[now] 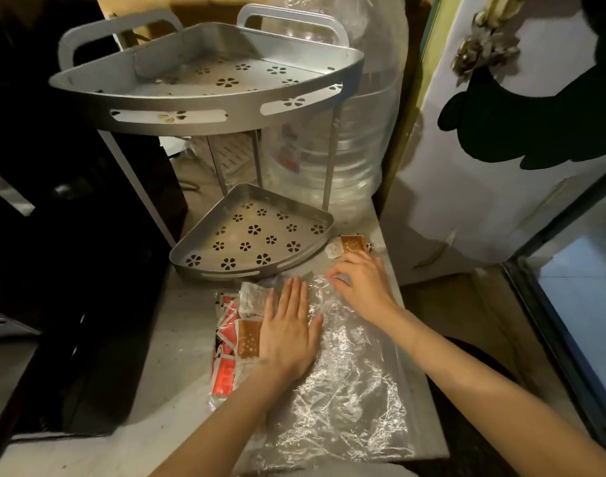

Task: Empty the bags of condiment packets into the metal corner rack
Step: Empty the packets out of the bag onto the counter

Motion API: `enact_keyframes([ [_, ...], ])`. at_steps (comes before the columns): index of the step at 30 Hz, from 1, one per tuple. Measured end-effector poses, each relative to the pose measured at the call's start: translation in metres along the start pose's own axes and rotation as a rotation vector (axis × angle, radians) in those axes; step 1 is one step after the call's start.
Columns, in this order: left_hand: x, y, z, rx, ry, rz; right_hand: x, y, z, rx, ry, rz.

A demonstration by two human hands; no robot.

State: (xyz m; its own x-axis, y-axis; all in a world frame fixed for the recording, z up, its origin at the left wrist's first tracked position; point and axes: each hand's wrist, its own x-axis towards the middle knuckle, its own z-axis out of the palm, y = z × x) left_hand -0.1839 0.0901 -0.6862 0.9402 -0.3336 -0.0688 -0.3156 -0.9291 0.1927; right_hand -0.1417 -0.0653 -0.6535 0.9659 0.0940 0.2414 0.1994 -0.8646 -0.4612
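Observation:
A two-tier metal corner rack stands at the back of the counter, with an upper shelf (205, 108) and a lower shelf (191, 247); both shelves hold nothing that I can see. In front of it lies a crumpled clear plastic bag (349, 380). Red, orange-brown and clear condiment packets (232, 335) lie at the bag's left side. My left hand (288, 332) presses flat on the bag and packets, fingers straight. My right hand (362, 287) pinches the bag's far edge with curled fingers. A few more packets (348, 245) lie just beyond my right hand.
A large clear water bottle (332, 160) stands behind the rack on the right. A black appliance (74, 242) fills the left side. A white fridge door (501, 187) borders the counter's right edge. The counter edge runs close along the bag's right side.

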Motion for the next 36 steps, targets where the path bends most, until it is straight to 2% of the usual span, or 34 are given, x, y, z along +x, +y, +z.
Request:
enact_keyframes([
  [5,0.001,-0.002,-0.001,-0.011,-0.012,-0.002,-0.008,0.006,-0.009,0.200,0.030,0.045],
  [11,0.003,-0.017,-0.001,0.010,-0.002,-0.033,-0.016,0.017,-0.039,0.501,0.009,0.185],
  [16,0.002,-0.025,-0.001,0.028,0.014,-0.018,-0.024,0.038,-0.058,0.746,0.050,0.400],
  [19,0.001,-0.026,-0.002,0.026,0.022,-0.006,-0.034,0.047,-0.063,0.824,0.016,0.484],
  [23,0.000,-0.028,-0.003,0.030,0.040,0.003,-0.048,0.050,-0.060,1.042,0.062,0.571],
  [27,-0.009,-0.022,-0.013,-0.065,0.132,0.141,-0.059,0.044,-0.058,1.195,0.047,0.629],
  [29,-0.024,-0.010,-0.021,-0.149,0.116,0.232,-0.059,0.036,-0.060,1.198,0.049,0.672],
  [32,-0.050,0.006,-0.021,-0.288,-0.011,0.263,-0.059,0.024,-0.058,1.041,0.094,0.727],
  [36,-0.061,0.013,-0.003,-0.220,-0.088,0.273,-0.069,-0.003,-0.047,0.834,0.092,0.654],
])
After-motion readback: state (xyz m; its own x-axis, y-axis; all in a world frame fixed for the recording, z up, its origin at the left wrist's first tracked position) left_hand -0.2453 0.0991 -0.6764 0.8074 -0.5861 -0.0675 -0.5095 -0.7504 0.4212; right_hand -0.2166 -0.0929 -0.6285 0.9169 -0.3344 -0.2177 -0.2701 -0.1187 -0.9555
